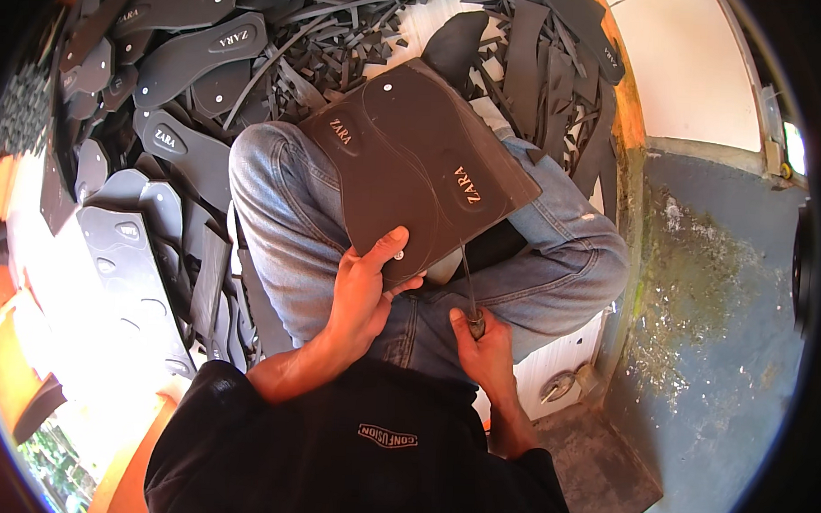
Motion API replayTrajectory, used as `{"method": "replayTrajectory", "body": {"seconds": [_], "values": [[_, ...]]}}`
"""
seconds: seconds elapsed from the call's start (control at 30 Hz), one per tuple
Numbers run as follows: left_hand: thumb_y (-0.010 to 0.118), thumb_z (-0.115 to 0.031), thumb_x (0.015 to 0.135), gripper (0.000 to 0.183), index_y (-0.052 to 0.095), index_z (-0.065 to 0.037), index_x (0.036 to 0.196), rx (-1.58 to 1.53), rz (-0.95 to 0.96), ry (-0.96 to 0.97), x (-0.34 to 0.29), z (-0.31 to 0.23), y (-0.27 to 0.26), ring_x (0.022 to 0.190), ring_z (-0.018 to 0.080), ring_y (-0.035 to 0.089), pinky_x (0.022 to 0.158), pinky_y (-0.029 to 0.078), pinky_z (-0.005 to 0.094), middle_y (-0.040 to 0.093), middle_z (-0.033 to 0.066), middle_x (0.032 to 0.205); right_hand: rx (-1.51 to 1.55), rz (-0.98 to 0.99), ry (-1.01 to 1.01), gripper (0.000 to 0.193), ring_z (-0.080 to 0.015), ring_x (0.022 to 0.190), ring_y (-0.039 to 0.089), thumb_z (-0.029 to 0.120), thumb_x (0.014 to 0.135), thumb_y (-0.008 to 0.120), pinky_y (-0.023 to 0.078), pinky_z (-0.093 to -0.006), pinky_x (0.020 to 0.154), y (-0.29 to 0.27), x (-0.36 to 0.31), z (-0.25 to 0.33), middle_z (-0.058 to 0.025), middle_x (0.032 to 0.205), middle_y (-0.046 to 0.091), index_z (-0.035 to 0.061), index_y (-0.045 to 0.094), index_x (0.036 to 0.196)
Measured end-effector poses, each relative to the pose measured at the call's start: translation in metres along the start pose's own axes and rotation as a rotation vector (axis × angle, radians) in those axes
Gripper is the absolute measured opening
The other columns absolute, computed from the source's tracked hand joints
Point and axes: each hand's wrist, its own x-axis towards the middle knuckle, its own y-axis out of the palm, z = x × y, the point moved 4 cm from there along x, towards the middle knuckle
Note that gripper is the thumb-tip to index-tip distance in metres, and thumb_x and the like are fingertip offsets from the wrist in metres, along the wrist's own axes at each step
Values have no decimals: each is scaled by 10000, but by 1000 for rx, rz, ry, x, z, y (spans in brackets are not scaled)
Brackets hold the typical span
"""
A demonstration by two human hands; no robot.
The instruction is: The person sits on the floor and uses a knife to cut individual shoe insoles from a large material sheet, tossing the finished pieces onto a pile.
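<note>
Across my lap lies a dark foam sheet with two sandal-sole outlines pressed into it. My left hand grips its near corner, thumb on top and fingers curled underneath. In my right hand is a knife with a long thin blade and a short handle. Its blade points away from me, and the tip meets the sheet's near right edge; whether it has entered the foam I cannot tell. My crossed legs in blue jeans hold the sheet up.
Cut sole pieces pile up at the left and far left. Black foam scraps cover the floor ahead, with long strips at the far right. A stack of uncut sheets stands left. A dark slab lies near right.
</note>
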Motion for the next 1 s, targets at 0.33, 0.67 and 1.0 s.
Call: {"method": "replayTrajectory", "body": {"seconds": [0.33, 0.67, 1.0], "values": [[671, -219, 838, 195, 599, -67, 936, -17, 3, -19, -1, -3, -2, 603, 146, 643, 483, 544, 226, 652, 51, 773, -52, 8, -11, 321, -367, 491, 538, 245, 845, 630, 395, -420, 474, 4, 3, 3, -193, 541, 526, -20, 551, 682], [686, -252, 834, 274, 606, -35, 982, 62, 95, -9, 2, 1, -8, 667, 154, 645, 535, 539, 244, 651, 60, 835, -78, 14, 69, 268, -456, 640, 563, 177, 840, 582, 417, -465, 548, 12, 17, -1, -256, 618, 556, -40, 556, 683], [679, -232, 840, 267, 616, -20, 990, 26, 130, -25, 9, 7, -15, 658, 164, 652, 540, 549, 249, 656, 77, 842, -163, -3, 42, 242, -475, 687, 546, 146, 826, 574, 418, -482, 585, 13, 33, 16, -261, 646, 560, -32, 535, 667]]}}
